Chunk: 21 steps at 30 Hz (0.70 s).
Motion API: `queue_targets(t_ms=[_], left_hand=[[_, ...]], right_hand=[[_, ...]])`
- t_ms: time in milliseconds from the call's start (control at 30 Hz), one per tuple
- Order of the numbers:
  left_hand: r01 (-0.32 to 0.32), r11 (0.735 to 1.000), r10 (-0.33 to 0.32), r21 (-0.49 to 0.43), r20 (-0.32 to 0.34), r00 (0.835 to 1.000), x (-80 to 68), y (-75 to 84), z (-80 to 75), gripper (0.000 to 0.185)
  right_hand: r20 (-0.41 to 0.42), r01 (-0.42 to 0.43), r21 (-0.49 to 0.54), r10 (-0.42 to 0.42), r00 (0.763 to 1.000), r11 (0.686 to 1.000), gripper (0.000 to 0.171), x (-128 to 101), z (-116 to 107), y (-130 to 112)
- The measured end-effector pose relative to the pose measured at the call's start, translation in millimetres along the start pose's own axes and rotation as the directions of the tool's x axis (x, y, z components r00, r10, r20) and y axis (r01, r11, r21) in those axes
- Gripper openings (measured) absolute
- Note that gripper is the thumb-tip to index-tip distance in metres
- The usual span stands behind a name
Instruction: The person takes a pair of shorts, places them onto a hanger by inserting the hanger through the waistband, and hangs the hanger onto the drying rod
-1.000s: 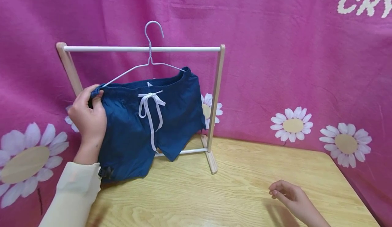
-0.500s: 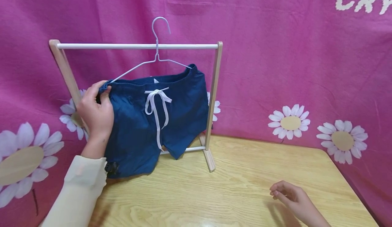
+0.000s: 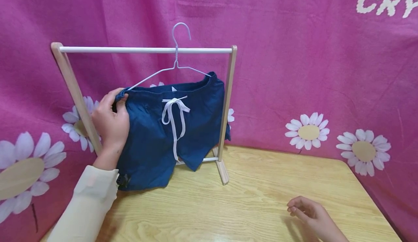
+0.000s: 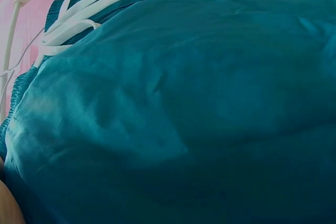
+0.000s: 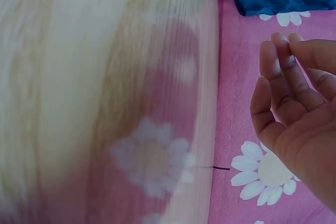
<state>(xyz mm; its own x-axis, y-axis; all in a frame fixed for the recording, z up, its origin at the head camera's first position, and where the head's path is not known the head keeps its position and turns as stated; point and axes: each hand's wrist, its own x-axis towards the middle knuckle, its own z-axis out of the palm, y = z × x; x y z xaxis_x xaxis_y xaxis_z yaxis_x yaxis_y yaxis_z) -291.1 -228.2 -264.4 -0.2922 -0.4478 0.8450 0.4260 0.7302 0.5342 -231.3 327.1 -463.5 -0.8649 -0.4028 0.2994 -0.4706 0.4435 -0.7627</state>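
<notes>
Dark blue shorts (image 3: 147,133) with a white drawstring bow (image 3: 175,100) are spread on a white wire hanger (image 3: 176,58), whose ends sit inside the waistband. My left hand (image 3: 112,120) pinches the waistband's left corner together with the hanger's end. The hanger's hook stands above the rack's white top bar, and I cannot tell whether they touch. In the left wrist view the shorts (image 4: 184,98) fill most of the picture. My right hand (image 3: 308,213) is held low over the table at the right, fingers loosely bent, holding nothing; the right wrist view shows the hand (image 5: 299,93) too.
A small clothes rack (image 3: 228,100) with wooden posts and a white top bar (image 3: 114,49) stands on the wooden table (image 3: 261,187). Behind it hangs a pink cloth (image 3: 294,53) printed with daisies and letters. The table's right edge slopes toward the lower right.
My left hand has carried the hanger and shorts to the right along the rack, toward its right post. The right hand has stayed almost where it was. The view has shifted slightly.
</notes>
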Motion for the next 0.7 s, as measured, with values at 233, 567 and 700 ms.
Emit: queue_targets(t_ms=[233,567,700], left_hand=[[-0.018,1.0,0.019,-0.017,0.014,1.0,-7.4,-2.1,4.2,0.022],[-0.026,0.999,0.027,-0.039,0.036,0.999,-13.3,-4.4,11.5,0.023],[-0.025,0.998,0.027,-0.049,0.025,0.999,-15.9,-4.9,10.8,0.023]], right_hand=[[0.012,-0.059,0.015,0.059,0.998,0.998,0.01,0.4,0.6,-2.3],[0.042,-0.074,0.038,0.072,0.997,0.997,0.011,0.8,3.0,-1.1],[0.041,-0.057,0.027,0.056,0.998,0.998,0.011,1.5,3.4,1.1]])
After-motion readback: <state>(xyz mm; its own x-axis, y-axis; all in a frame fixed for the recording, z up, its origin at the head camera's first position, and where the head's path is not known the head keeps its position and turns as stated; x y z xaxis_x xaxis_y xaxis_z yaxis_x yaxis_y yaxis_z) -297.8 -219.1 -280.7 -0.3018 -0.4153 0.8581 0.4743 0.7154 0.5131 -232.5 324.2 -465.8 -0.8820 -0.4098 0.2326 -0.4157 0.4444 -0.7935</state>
